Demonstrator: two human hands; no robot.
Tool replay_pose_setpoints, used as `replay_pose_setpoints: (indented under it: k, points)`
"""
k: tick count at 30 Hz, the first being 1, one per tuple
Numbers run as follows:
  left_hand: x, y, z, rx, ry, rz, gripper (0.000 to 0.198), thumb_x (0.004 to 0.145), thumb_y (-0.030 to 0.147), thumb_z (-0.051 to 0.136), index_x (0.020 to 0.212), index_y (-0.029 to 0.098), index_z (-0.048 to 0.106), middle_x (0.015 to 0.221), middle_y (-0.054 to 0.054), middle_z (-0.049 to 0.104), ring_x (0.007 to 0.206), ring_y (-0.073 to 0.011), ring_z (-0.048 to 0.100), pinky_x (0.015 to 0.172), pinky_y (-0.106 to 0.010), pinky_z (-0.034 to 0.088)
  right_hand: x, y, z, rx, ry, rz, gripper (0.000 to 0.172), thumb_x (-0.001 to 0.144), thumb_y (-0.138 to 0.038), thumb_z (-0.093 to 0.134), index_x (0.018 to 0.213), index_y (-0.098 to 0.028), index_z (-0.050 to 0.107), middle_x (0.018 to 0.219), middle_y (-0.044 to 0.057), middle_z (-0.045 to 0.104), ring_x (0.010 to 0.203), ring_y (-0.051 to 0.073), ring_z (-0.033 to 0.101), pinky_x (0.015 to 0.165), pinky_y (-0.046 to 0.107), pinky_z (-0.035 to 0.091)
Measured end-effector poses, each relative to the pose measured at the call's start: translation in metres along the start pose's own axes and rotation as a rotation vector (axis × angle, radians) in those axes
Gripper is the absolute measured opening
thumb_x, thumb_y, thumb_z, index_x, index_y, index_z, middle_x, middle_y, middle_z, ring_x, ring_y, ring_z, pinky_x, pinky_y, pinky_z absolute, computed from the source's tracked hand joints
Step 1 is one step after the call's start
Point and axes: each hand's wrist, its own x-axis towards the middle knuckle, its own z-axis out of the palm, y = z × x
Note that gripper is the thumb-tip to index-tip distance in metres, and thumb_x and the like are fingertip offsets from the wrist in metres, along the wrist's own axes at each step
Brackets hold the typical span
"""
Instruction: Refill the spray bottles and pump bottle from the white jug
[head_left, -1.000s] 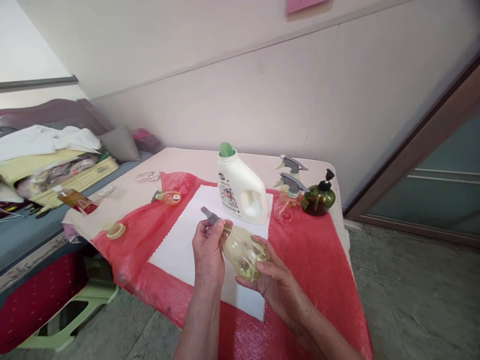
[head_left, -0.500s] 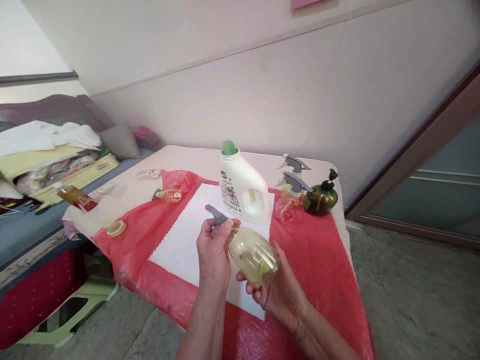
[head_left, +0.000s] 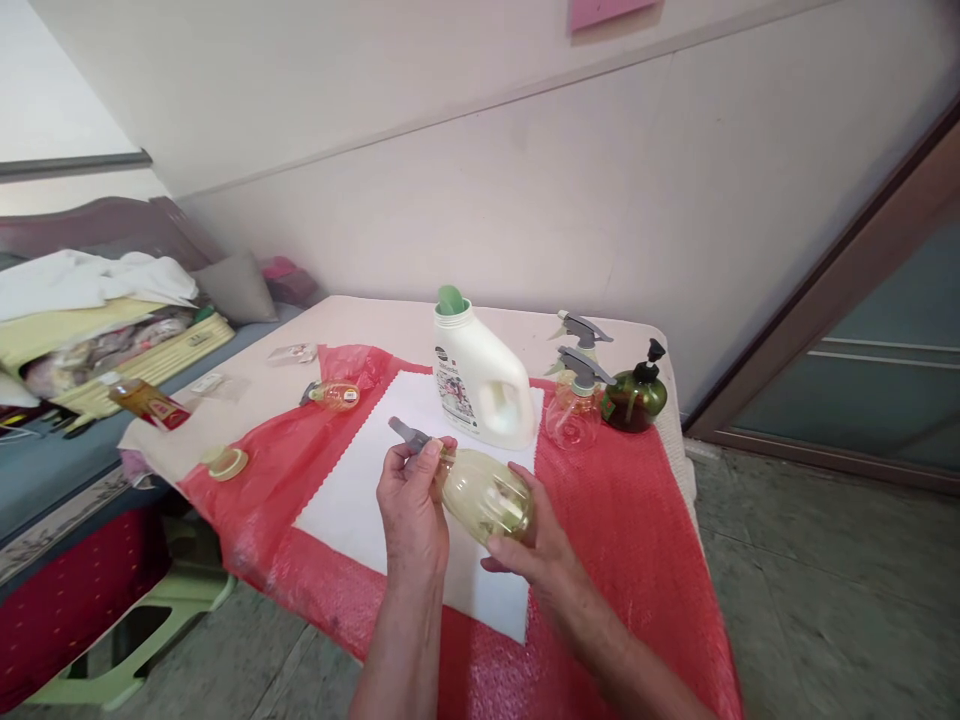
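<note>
A yellowish see-through spray bottle [head_left: 484, 490] lies tilted between my hands, above the white sheet [head_left: 352, 500]. My left hand [head_left: 414, 490] is wrapped round its neck and grey trigger head [head_left: 406, 434], which points to the upper left. Round the bottle's base, my right hand [head_left: 532, 545] grips with thumb on the near side and fingers behind. Just beyond stands a white detergent jug [head_left: 487, 385], its mouth uncapped and a green spout [head_left: 451, 299] showing inside.
Clear spray bottles with grey heads [head_left: 574, 410] and a dark green pump bottle [head_left: 637, 395] stand at the right. Leftward lie a small orange-tinted spray bottle [head_left: 334, 396], a pale round cap [head_left: 225, 463] and an amber bottle [head_left: 146, 400]. Red plastic sheeting [head_left: 622, 540] covers the table's near part.
The spray bottle has turned to lie flatter and shifted slightly left. My right hand has moved up along its base, its thumb now on the near side.
</note>
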Motion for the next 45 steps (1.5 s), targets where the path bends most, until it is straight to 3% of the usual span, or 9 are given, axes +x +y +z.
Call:
replay_pose_setpoints:
  k: [7, 14, 19, 24, 30, 34, 39, 42, 45]
  points:
    - [0.003, 0.004, -0.002, -0.032, -0.010, -0.031, 0.032, 0.066, 0.029, 0.080, 0.085, 0.017, 0.057, 0.079, -0.005, 0.072, 0.081, -0.0209, 0.070, 0.080, -0.037, 0.051, -0.003, -0.004, -0.001, -0.151, -0.067, 0.020, 0.075, 0.060, -0.056, 0.078, 0.118, -0.024, 0.043, 0.088, 0.002, 0.064, 0.054, 0.013, 0.062, 0.048, 0.026, 0.048]
    - [0.002, 0.001, -0.003, -0.058, -0.005, -0.064, 0.029, 0.066, 0.026, 0.081, 0.082, 0.016, 0.058, 0.078, -0.005, 0.072, 0.076, -0.0188, 0.070, 0.078, -0.034, 0.051, -0.010, -0.003, 0.005, 0.076, -0.115, 0.138, 0.060, 0.074, -0.069, 0.058, 0.107, -0.019, 0.056, 0.064, -0.003, 0.060, 0.042, 0.007, 0.053, 0.039, 0.017, 0.037]
    - [0.000, -0.001, -0.001, -0.049, 0.030, -0.076, 0.033, 0.067, 0.034, 0.080, 0.085, 0.017, 0.059, 0.082, -0.006, 0.073, 0.080, -0.0203, 0.070, 0.078, -0.034, 0.051, -0.010, -0.004, 0.006, 0.115, -0.109, 0.182, 0.061, 0.073, -0.067, 0.061, 0.110, -0.019, 0.057, 0.068, -0.002, 0.062, 0.043, 0.007, 0.054, 0.041, 0.017, 0.037]
    - [0.000, 0.004, -0.002, -0.116, -0.083, -0.219, 0.048, 0.078, 0.061, 0.062, 0.092, 0.016, 0.064, 0.095, -0.012, 0.072, 0.093, -0.0243, 0.068, 0.081, -0.036, 0.050, -0.008, -0.010, 0.003, 0.034, -0.106, 0.088, 0.063, 0.069, -0.060, 0.069, 0.117, -0.022, 0.053, 0.078, -0.001, 0.064, 0.050, 0.009, 0.058, 0.046, 0.020, 0.042]
    - [0.001, 0.007, -0.007, -0.093, -0.243, -0.247, 0.042, 0.078, 0.051, 0.067, 0.098, 0.014, 0.066, 0.104, -0.015, 0.071, 0.109, -0.0282, 0.062, 0.090, -0.038, 0.046, -0.007, -0.014, -0.002, -0.070, -0.138, 0.039, 0.059, 0.073, -0.059, 0.064, 0.116, -0.020, 0.052, 0.080, 0.000, 0.063, 0.055, 0.011, 0.058, 0.051, 0.024, 0.044]
    - [0.004, 0.007, -0.007, -0.050, -0.166, -0.229, 0.038, 0.078, 0.049, 0.068, 0.094, 0.015, 0.066, 0.100, -0.013, 0.071, 0.105, -0.0270, 0.064, 0.090, -0.038, 0.046, -0.002, -0.009, -0.001, -0.287, -0.015, -0.135, 0.072, 0.062, -0.036, 0.077, 0.124, -0.025, 0.043, 0.103, 0.003, 0.062, 0.079, 0.017, 0.064, 0.064, 0.029, 0.052]
    - [0.006, 0.005, -0.006, -0.071, -0.122, -0.279, 0.040, 0.077, 0.055, 0.066, 0.088, 0.016, 0.067, 0.099, -0.012, 0.072, 0.107, -0.0267, 0.063, 0.091, -0.038, 0.046, -0.003, 0.007, -0.006, -0.893, 0.181, -0.609, 0.077, 0.066, -0.019, 0.072, 0.133, -0.027, 0.034, 0.127, 0.012, 0.053, 0.111, 0.028, 0.058, 0.085, 0.044, 0.054]
    - [0.004, 0.004, -0.006, -0.079, -0.123, -0.278, 0.039, 0.075, 0.054, 0.068, 0.084, 0.016, 0.067, 0.097, -0.011, 0.072, 0.107, -0.0273, 0.064, 0.093, -0.039, 0.046, -0.005, 0.014, -0.013, -1.138, 0.216, -0.838, 0.074, 0.075, -0.022, 0.068, 0.138, -0.025, 0.029, 0.136, 0.018, 0.046, 0.123, 0.035, 0.051, 0.080, 0.047, 0.057]
    - [0.003, 0.005, -0.005, -0.081, -0.121, -0.274, 0.033, 0.074, 0.048, 0.071, 0.078, 0.015, 0.066, 0.095, -0.012, 0.073, 0.108, -0.0281, 0.064, 0.094, -0.040, 0.046, -0.006, 0.015, -0.015, -1.255, 0.229, -0.897, 0.072, 0.078, -0.024, 0.066, 0.139, -0.024, 0.027, 0.137, 0.021, 0.045, 0.120, 0.036, 0.054, 0.070, 0.045, 0.060]
